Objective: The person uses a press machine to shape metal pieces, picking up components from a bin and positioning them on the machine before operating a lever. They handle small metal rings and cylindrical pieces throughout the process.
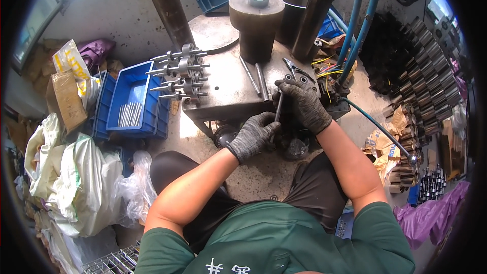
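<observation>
A slim dark metal rod stands tilted between my two gloved hands, just off the near edge of the metal table. My left hand, in a grey glove, is closed round its lower part. At the upper end, the fingers of my right hand are closed on the rod; whether a small part sits under them is hidden. On the tabletop beyond my hands lie a thin metal rod, a thicker rod, and snap-ring-type pliers beside small rings.
Several shafts with round metal parts line the table's left edge. Behind stands a thick cylinder block between two steel columns. A blue bin holds thin rods. Blue hoses and stacked metal tubes are on the right.
</observation>
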{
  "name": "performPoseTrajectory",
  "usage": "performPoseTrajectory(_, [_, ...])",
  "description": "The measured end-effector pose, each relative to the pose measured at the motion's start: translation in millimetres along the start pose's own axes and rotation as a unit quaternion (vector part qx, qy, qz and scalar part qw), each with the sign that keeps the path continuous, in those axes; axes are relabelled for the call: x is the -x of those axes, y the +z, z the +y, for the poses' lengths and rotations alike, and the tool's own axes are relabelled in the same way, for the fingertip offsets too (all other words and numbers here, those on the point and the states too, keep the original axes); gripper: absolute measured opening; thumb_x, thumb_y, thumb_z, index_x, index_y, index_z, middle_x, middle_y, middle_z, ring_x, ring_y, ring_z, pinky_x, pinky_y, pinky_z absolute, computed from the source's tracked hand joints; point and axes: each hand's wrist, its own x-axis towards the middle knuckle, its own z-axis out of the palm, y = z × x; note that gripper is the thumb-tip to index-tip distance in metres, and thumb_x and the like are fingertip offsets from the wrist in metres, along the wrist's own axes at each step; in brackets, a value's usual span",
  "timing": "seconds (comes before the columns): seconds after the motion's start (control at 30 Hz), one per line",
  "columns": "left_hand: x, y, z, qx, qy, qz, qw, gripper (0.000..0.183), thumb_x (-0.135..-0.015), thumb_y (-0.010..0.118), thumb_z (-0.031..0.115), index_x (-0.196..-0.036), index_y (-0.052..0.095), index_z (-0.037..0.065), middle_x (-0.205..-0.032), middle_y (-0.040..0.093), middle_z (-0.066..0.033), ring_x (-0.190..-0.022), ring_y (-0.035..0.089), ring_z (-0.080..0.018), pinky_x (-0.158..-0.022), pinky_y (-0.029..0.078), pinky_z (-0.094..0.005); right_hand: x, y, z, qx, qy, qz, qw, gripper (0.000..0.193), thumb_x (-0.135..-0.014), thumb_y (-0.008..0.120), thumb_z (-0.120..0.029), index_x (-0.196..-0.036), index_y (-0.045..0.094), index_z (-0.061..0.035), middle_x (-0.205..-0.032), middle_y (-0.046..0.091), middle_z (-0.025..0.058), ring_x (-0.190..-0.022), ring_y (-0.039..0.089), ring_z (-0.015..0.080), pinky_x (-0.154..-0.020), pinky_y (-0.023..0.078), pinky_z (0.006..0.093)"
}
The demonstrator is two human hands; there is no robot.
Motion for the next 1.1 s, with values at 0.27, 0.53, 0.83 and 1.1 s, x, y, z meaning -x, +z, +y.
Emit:
performPoseTrajectory(0.27, [2,1,-17,-0.097,0.034,0.024,0.994,0.034,-0.103,0.063,0.020,-0.129,0.061,-0.001,-0.107,0.070,-0.0081,-0.099,0.064,-0.0164,-0.088,0.056,-0.0331,6,2,12,-0.032,0.037,-0.053,0.997,0.034,-0.101,0.062,-0.025,-0.124,0.062,-0.0008,-0.098,0.072,0.0096,-0.089,0.070,0.0185,-0.083,0.059,0.0335])
performPoseTrajectory(0.53, [16,8,-18,-0.112,0.032,0.028,0.993,0.037,-0.102,0.065,0.018,-0.131,0.059,-0.003,-0.113,0.070,-0.0124,-0.105,0.063,-0.0190,-0.094,0.052,-0.0336,20,-8,28,0.108,-0.015,-0.067,0.992,0.032,-0.104,0.060,-0.026,-0.121,0.064,-0.0001,-0.095,0.072,0.0079,-0.088,0.067,0.0150,-0.085,0.055,0.0313])
performPoseTrajectory(0.83, [25,13,-14,-0.044,-0.026,-0.023,0.998,0.030,-0.106,0.060,0.019,-0.129,0.059,-0.001,-0.104,0.069,-0.0076,-0.098,0.063,-0.0139,-0.089,0.054,-0.0307,29,-15,32,0.342,-0.125,-0.001,0.931,0.049,-0.105,0.058,-0.047,-0.114,0.070,-0.0010,-0.083,0.071,0.0120,-0.078,0.068,0.0202,-0.076,0.054,0.0348])
performPoseTrajectory(1.1, [24,13,-8,-0.151,0.051,-0.002,0.987,0.034,-0.105,0.063,0.020,-0.132,0.059,-0.001,-0.108,0.070,-0.0083,-0.100,0.063,-0.0133,-0.091,0.054,-0.0311,27,-13,28,0.294,-0.086,-0.031,0.951,0.041,-0.108,0.054,-0.042,-0.114,0.066,-0.0028,-0.088,0.069,0.0063,-0.085,0.064,0.0134,-0.078,0.053,0.0301])
